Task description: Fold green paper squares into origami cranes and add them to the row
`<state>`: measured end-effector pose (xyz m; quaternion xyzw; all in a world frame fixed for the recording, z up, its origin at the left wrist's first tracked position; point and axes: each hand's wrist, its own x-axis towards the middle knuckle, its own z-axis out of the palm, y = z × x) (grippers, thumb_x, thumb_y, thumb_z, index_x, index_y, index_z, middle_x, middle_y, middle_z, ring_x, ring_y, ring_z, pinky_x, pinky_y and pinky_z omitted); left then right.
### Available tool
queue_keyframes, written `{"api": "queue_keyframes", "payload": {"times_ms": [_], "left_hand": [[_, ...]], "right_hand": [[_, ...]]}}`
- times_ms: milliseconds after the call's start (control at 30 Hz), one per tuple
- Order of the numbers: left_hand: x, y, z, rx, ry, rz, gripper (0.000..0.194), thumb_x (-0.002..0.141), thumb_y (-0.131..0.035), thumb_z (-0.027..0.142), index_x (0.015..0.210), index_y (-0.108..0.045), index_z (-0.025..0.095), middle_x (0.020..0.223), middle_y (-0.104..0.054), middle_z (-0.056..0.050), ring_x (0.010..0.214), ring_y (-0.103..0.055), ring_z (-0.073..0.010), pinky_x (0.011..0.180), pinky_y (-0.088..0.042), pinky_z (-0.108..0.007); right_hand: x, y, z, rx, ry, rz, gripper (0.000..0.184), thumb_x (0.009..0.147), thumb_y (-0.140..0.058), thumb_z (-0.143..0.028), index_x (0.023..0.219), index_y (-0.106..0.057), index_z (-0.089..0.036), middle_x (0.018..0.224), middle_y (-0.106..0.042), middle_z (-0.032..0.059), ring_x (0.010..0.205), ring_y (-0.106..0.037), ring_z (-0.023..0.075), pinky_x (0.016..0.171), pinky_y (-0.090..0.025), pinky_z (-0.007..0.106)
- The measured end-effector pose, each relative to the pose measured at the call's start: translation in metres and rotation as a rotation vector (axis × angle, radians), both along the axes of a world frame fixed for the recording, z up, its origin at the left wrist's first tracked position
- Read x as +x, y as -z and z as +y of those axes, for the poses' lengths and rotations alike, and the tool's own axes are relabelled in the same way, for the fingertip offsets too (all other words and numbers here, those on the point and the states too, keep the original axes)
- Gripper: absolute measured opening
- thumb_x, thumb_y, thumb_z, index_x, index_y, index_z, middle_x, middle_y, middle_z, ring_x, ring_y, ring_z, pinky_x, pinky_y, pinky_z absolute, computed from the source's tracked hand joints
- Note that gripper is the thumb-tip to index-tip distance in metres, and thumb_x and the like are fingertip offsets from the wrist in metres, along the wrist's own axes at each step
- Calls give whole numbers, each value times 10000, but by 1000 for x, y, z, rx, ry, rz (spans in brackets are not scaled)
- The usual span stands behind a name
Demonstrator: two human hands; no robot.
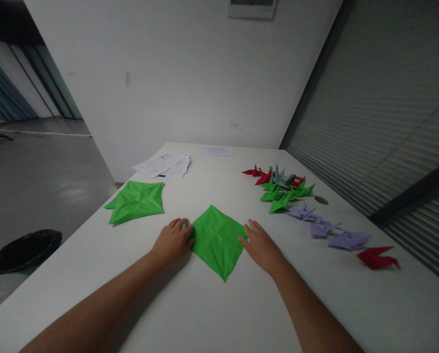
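Observation:
A creased square of green origami paper [219, 240] lies on the white table in front of me, turned so that one corner points towards me. Fold lines cross its surface. My left hand [173, 242] is closed at its left corner, with the thumb at the paper's edge. At the right corner, my right hand [263, 245] has its thumb and fingers about the edge. The undersides of both hands' fingers are hidden. Further left lie more creased green sheets [138, 201], overlapping one another.
Folded paper cranes in green [281, 200], red [377, 257] and purple [348, 240] line the table's right side, by a small brown disc [321, 200] and window blinds [381, 127]. Printed papers [162, 165] lie at the back left. A black bin [24, 250] stands beyond the left edge.

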<state>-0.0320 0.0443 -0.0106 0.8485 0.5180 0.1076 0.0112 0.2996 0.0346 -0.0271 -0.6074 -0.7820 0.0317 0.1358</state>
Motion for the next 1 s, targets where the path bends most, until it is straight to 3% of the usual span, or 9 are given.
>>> {"api": "queue_keyframes", "payload": {"times_ms": [133, 233, 333, 433, 633, 733, 900, 1000], "left_hand": [[-3, 1, 8, 10, -43, -84, 410, 949, -622, 273, 1358, -623, 248, 1470, -563, -156, 1355, -515, -371, 1073, -476, -554], [-9, -3, 17, -5, 13, -235, 466, 919, -684, 295, 1371, -598, 222, 1416, -614, -139, 1298, -558, -322, 1115, -450, -496], [-18, -9, 25, -124, 50, -336, 795, 750, -869, 393, 1446, -528, 217, 1424, -628, -131, 1317, -550, -341, 1129, -433, -490], [-25, -11, 29, -256, 80, -336, 975, 677, -915, 451, 1510, -454, 241, 1440, -633, -117, 1357, -519, -370, 1137, -402, -527], [-25, -10, 29, -272, 75, -371, 868, 724, -869, 335, 1495, -475, 276, 1411, -668, -81, 1361, -542, -334, 1139, -396, -487], [-25, -11, 30, -271, 47, -363, 827, 702, -855, 266, 1459, -521, 268, 1393, -680, -72, 1335, -567, -329, 1126, -417, -464], [-28, -12, 32, -303, 95, -365, 677, 786, -804, 384, 1405, -574, 237, 1434, -638, -106, 1338, -561, -324, 1127, -428, -453], [-25, -11, 32, -279, 106, -387, 704, 824, -778, 453, 1446, -537, 230, 1485, -591, -136, 1369, -533, -330, 1143, -409, -480]], "right_hand": [[1, -3, 0, 44, -3, 96, 447, 903, -668, -261, 1300, -690, -57, 1425, -616, 268, 1381, -544, 392, 1190, -416, 563], [1, -6, 0, 95, -41, 209, 524, 870, -693, -237, 1376, -640, -113, 1408, -643, 216, 1334, -585, 355, 1164, -450, 555], [0, -5, -1, 72, -91, 309, 644, 822, -758, -259, 1435, -588, -162, 1447, -621, 181, 1353, -569, 338, 1174, -439, 550], [0, -3, -2, 8, -101, 358, 703, 762, -818, -260, 1423, -594, -172, 1456, -612, 180, 1366, -557, 347, 1177, -424, 556], [1, -9, -5, -8, -91, 394, 639, 728, -838, -230, 1337, -650, -183, 1296, -703, 162, 1209, -647, 348, 1070, -500, 551], [1, -13, -5, 0, -107, 388, 673, 684, -873, -217, 1321, -657, -179, 1297, -700, 166, 1215, -634, 356, 1088, -478, 556], [1, -17, -7, -3, -178, 401, 823, 661, -911, -275, 1413, -589, -194, 1395, -642, 164, 1308, -563, 367, 1143, -423, 554], [0, -20, -9, -32, -202, 409, 867, 699, -896, -348, 1476, -531, -218, 1436, -608, 154, 1336, -534, 359, 1150, -412, 536]]}}
